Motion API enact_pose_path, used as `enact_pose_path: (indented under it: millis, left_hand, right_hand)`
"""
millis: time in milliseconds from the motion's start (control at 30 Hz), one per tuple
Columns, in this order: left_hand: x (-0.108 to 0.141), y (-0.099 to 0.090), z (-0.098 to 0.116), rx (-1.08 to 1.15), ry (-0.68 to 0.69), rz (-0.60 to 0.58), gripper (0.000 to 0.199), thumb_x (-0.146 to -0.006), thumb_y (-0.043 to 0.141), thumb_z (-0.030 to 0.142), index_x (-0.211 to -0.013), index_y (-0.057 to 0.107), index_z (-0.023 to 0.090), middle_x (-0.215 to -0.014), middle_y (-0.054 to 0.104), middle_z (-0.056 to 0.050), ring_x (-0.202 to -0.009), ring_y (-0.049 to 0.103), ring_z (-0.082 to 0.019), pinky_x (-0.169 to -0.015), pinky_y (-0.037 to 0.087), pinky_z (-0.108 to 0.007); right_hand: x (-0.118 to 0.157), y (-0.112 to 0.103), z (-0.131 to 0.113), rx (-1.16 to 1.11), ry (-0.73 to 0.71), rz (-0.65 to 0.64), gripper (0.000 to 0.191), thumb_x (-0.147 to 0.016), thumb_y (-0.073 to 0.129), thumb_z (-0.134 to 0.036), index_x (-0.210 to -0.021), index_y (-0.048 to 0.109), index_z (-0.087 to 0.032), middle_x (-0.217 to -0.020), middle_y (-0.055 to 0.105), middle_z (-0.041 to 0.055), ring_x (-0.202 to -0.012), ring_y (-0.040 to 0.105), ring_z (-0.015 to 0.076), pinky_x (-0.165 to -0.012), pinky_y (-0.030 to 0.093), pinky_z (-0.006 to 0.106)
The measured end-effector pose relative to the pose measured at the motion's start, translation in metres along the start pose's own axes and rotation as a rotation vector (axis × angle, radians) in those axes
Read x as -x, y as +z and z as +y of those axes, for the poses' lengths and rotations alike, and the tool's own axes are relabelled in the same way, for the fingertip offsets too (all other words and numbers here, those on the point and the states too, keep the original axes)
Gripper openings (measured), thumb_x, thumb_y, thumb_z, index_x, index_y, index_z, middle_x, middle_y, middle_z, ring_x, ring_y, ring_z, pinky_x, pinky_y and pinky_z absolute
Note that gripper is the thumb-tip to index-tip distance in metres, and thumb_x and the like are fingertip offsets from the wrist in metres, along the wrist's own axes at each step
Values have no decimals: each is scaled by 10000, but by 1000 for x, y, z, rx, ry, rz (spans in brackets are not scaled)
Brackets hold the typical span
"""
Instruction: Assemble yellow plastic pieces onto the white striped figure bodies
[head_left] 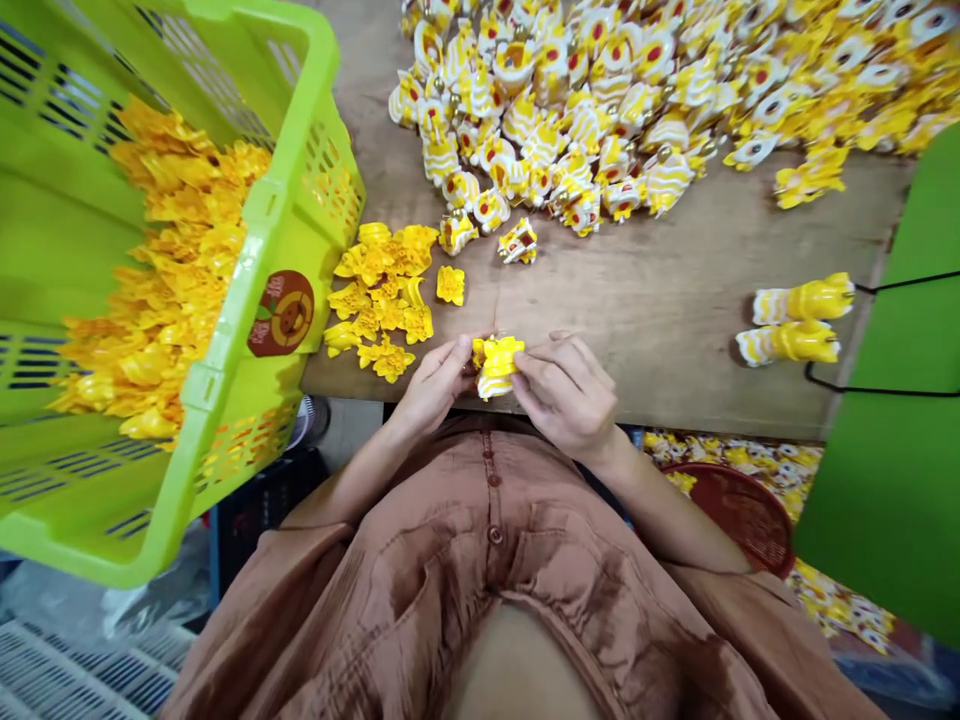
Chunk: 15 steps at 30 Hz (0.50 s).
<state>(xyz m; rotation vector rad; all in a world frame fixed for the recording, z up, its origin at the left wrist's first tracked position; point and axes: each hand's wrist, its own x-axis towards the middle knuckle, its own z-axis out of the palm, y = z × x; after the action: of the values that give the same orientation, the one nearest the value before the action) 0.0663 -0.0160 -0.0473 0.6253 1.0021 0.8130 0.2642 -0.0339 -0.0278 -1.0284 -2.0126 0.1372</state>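
Close to my body, above the table's near edge, a small yellow-and-white plastic figure piece (496, 366) is held between both hands. My left hand (437, 380) pinches its left side with thumb and fingers. On the other side, my right hand (568, 385) grips it with thumb and forefinger, the other fingers curled. Just beyond lies a single yellow piece (450, 285), with a cluster of loose yellow flower-shaped pieces (386, 290) to the left of it. A white-and-yellow striped piece with red (517, 242) rests apart from the large heap (555, 130) of similar pieces.
A lime-green basket (300, 190) with many yellow pieces (172, 270) stands on the left. Two yellow-and-white pieces (799, 322) lie at right beside a green panel (892, 430) with black cord. Below the table edge sits a red basket (750, 520) amid more pieces.
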Motion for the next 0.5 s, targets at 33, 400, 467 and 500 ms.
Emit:
enact_pose_path:
  millis: [33,400,467,500]
  left_hand:
    - [1,1,1,-23,1,-14,657,-869,756,721,-1244,770,181,-1231,803,-118,-1142,762,-277,-944,652,-395]
    - [8,11,3,-162,112,-60,599,-862,875,414,-1402,715,211,-1325,775,-107,-1246,721,-314,-1069,591,-435]
    - [10,13,4,-168,115,-63,577,-880,858,409,-1403,715,213,-1318,778,-104,-1237,725,-310,-1064,594,-433]
    - [10,13,5,-180,121,-67,569,-893,844,413,-1409,711,213,-1324,776,-103,-1239,724,-307,-1070,591,-430]
  right_hand:
    - [0,0,-1,2,-5,-13,281,-948,707,-92,-1193,694,-228,-1024,791,51,-895,739,199,-952,631,458]
    - [15,-3,5,-43,49,-89,386,-976,697,-135,-1329,709,-292,-1079,801,71,-923,753,234,-1007,630,544]
    - [18,-3,6,-80,79,-102,457,-970,711,-141,-1390,690,-320,-1101,802,67,-933,754,239,-1048,609,565]
    - [20,-4,6,-87,88,-101,492,-966,720,-142,-1419,676,-331,-1106,801,66,-933,753,240,-1057,603,568]
